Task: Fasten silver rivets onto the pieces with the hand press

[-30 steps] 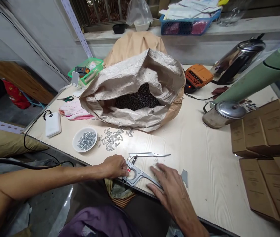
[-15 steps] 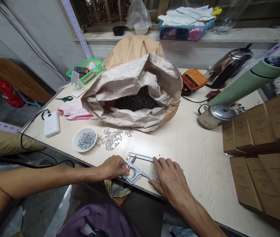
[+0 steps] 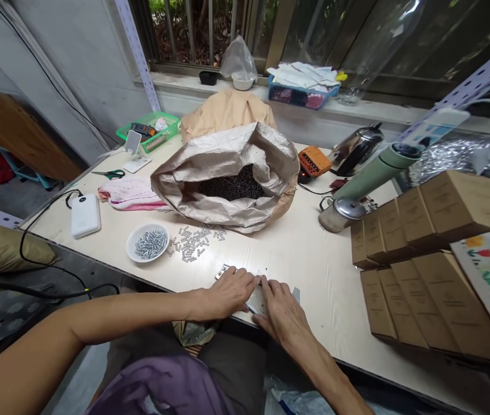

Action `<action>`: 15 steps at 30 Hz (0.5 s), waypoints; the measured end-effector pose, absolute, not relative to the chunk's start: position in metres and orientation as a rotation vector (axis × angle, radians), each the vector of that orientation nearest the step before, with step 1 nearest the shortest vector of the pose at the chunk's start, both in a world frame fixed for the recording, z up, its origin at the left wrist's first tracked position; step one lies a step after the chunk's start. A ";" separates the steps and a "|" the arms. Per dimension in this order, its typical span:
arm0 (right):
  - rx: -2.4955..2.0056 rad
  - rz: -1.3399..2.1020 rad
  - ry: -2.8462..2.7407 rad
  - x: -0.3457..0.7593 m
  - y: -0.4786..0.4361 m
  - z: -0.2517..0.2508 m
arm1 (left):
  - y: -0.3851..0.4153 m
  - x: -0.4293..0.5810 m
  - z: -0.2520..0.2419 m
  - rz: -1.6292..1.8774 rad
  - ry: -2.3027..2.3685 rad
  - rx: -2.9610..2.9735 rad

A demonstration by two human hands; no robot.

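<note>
A grey metal hand tool (image 3: 222, 271) with two long arms lies along the front edge of the table; both hands cover most of it. My left hand (image 3: 228, 292) is closed over its middle, fingertips meeting those of the other hand. My right hand (image 3: 287, 314) grips the arms from the right, thumb low and fingers on top. One grey end pokes out past its knuckles. Behind the left hand are loose small metal springs (image 3: 191, 245) and a white bowl (image 3: 131, 251) holding many more springs (image 3: 151, 244).
A large woven sack (image 3: 223, 150) of dark small parts stands mid-table. At right are stacked cardboard boxes (image 3: 418, 291), a metal mug (image 3: 342, 214) and a green flask (image 3: 370, 172). A white power bank (image 3: 85, 215), cloth (image 3: 135, 193) and scissors (image 3: 109, 174) lie at left.
My left hand has moved right from the tool's spring end onto its middle, beside my right hand. The hands now hide much more of the tool. The view has tilted up and turned right.
</note>
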State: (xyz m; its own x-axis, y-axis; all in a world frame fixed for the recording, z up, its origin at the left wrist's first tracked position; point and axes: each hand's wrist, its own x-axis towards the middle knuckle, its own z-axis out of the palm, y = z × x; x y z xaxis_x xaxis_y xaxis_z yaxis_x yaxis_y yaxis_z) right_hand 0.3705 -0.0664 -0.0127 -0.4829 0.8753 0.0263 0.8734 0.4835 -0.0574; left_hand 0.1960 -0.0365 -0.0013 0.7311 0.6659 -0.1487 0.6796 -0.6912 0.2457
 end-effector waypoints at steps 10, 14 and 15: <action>-1.722 -0.136 -2.572 0.365 -0.079 -0.011 | -0.014 0.195 0.001 -0.028 0.851 2.637; -1.687 -0.216 -2.546 0.360 -0.089 -0.013 | -0.026 0.196 -0.002 -0.012 0.886 2.658; -1.691 -0.241 -2.539 0.358 -0.091 -0.014 | -0.030 0.196 -0.004 0.010 0.898 2.663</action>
